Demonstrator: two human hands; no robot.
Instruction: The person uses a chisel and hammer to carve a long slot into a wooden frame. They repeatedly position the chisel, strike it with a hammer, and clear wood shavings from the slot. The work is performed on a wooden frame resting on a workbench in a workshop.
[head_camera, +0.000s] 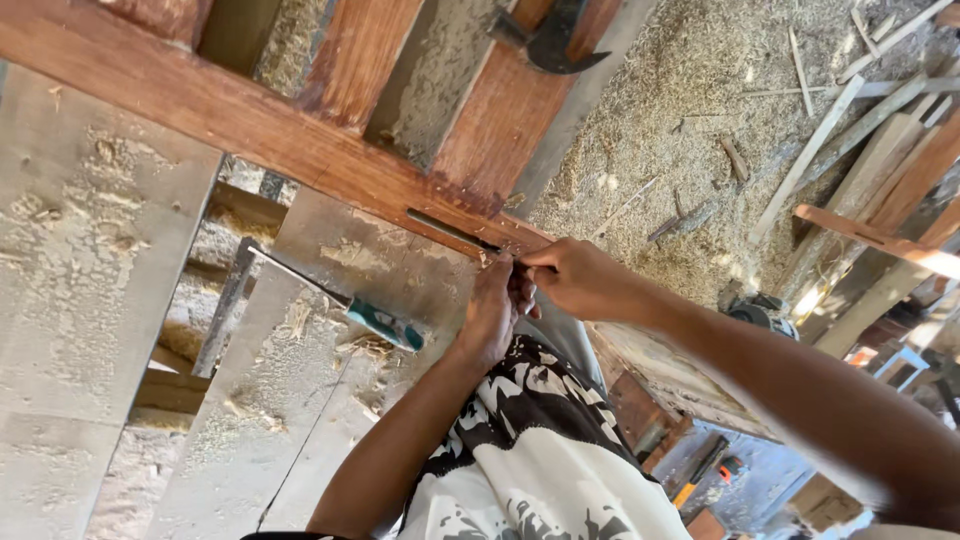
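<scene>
Head view: a reddish-brown wooden beam (250, 120) with a narrow dark slot (440, 228) lies across the dusty workbench (90, 260). Left hand (492, 310) and right hand (580, 280) meet at the slot's right end, fingers closed, pinching something too small to tell. A teal-handled chisel (340, 300) lies just left.

No packages, labels, signs or screens show anywhere in this view.
</scene>
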